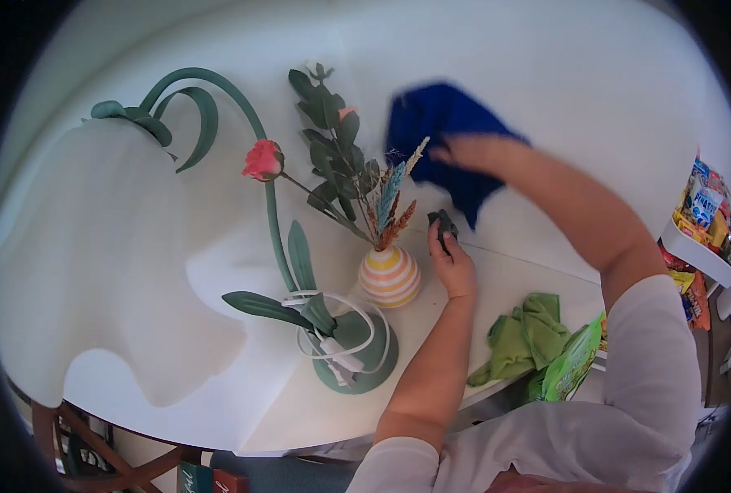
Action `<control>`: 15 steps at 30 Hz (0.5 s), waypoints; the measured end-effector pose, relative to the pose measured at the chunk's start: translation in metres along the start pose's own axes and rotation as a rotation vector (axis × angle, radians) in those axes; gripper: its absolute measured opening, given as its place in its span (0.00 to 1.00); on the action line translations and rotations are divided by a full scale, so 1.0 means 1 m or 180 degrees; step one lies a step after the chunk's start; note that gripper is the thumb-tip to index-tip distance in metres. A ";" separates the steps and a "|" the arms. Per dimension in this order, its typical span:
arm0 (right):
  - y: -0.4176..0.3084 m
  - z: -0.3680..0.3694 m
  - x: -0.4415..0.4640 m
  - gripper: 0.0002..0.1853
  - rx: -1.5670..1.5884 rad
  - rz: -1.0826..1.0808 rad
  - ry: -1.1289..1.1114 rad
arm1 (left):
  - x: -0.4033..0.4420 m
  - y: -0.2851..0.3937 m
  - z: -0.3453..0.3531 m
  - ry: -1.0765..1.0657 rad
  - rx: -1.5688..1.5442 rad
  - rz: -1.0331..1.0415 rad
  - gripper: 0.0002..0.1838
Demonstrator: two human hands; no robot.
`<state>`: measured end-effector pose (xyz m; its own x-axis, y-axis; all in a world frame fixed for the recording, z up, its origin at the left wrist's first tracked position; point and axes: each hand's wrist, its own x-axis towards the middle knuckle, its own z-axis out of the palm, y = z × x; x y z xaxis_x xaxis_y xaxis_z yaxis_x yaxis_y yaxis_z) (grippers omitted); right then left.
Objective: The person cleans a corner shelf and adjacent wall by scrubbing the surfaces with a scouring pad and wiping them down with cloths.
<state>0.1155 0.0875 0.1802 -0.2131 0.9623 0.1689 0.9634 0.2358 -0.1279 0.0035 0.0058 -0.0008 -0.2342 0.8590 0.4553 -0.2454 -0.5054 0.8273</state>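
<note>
A blue cloth (435,115) hangs from my right hand (472,156), raised in front of the white wall; both are smeared by motion. Lower down, my left hand (452,267) grips a small dark object (443,225) whose kind I cannot make out. Just left of that hand stands a striped round vase (389,278) in yellow, pink and white. It holds leafy green stems (333,148), a pink rose (262,159) and dried sprigs (394,205). The blue cloth is behind or close beside the sprig tips; whether they touch I cannot tell.
A large flower-shaped lamp with a white shade (119,263) and green base (353,353) fills the left, its white cord (341,358) coiled on it. A green cloth (530,333) and green packet (575,361) lie near my body. Snacks fill a white bin (698,253) at right.
</note>
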 end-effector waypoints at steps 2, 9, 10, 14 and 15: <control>-0.025 -0.059 0.017 0.30 -0.0530 0.0057 0.1047 | 0.002 -0.003 0.001 0.0025 -0.0158 -0.0074 0.18; -0.068 -0.050 0.051 0.24 -0.0537 0.0016 0.0838 | 0.010 0.006 -0.004 0.0475 -0.0385 -0.0316 0.19; -0.068 -0.029 0.050 0.23 -0.0900 -0.0313 0.0851 | 0.009 0.006 -0.006 0.0476 -0.0332 -0.0306 0.19; -0.066 0.030 0.052 0.24 -0.0660 -0.0664 0.0469 | 0.003 0.015 -0.010 0.0365 0.0208 -0.0032 0.19; -0.066 0.041 0.052 0.24 -0.0581 -0.0661 0.0302 | 0.002 0.017 -0.010 0.0355 0.0255 -0.0013 0.19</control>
<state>0.0341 0.1278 0.1578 -0.4009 0.8770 0.2648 0.9159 0.3899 0.0954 -0.0107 -0.0018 0.0111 -0.3375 0.8443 0.4163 -0.1717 -0.4901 0.8546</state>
